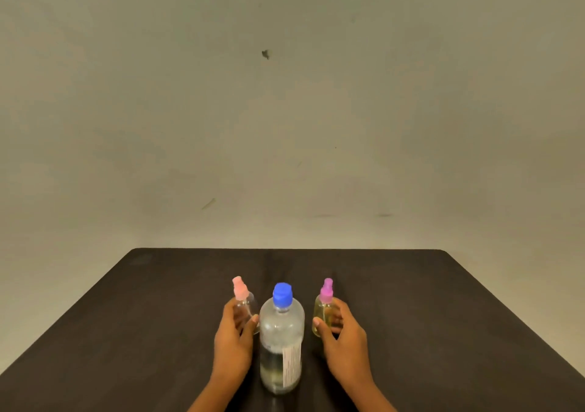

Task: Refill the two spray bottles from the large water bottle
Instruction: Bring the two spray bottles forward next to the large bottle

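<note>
Two spray bottles point(248, 303) point(320, 312), two gripping hands point(234, 337) point(345, 337), one water bottle point(281, 332).

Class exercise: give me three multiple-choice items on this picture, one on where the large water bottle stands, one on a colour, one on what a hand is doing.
1. The large water bottle stands: A between the pink-topped spray bottle and the purple-topped spray bottle; B left of both; C right of both.
2. Its cap is: A red; B blue; C green.
3. The left hand: A lies flat; B grips the pink-topped spray bottle; C lifts the cap.
Answers: 1 A, one stands on each side; 2 B, plainly blue; 3 B, fingers and thumb curl round it.
</note>
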Demonstrator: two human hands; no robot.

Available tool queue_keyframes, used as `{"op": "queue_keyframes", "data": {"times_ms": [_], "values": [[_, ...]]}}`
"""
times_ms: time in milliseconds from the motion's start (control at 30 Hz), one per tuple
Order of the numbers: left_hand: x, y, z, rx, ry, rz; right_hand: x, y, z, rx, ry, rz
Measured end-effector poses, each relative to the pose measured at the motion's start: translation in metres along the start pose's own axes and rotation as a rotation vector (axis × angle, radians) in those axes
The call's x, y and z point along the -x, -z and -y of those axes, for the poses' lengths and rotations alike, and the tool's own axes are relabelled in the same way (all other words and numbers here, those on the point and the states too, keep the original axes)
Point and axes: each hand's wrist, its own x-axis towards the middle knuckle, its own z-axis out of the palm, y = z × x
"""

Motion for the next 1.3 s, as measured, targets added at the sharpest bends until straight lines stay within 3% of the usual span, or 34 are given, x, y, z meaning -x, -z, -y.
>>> {"op": "queue_keyframes", "data": {"times_ms": [400, 533, 667, 800, 1033, 1300], "values": [[0.088, 0.035, 0.006, -0.093, 0.077, -0.167, 0.051, 0.030, 0.003, 0.054, -0.067, -0.064], [0.116, 0.029, -0.007, -0.166, -0.017, -0.098, 0.060, 0.042, 0.010, 0.004, -0.081, -0.079], [0.139, 0.005, -0.016, -0.258, -0.180, 0.080, 0.067, 0.059, 0.014, 0.010, -0.043, -0.067], [0.139, -0.036, -0.024, -0.230, -0.207, 0.228, 0.071, 0.078, 0.015, 0.029, -0.032, -0.073], [0.120, -0.095, -0.021, -0.192, -0.167, 0.254, 0.081, 0.090, 0.010, 0.009, -0.104, -0.057], [0.110, -0.111, -0.011, -0.208, -0.163, 0.211, 0.079, 0.089, 0.004, 0.027, -0.134, -0.045]]}}
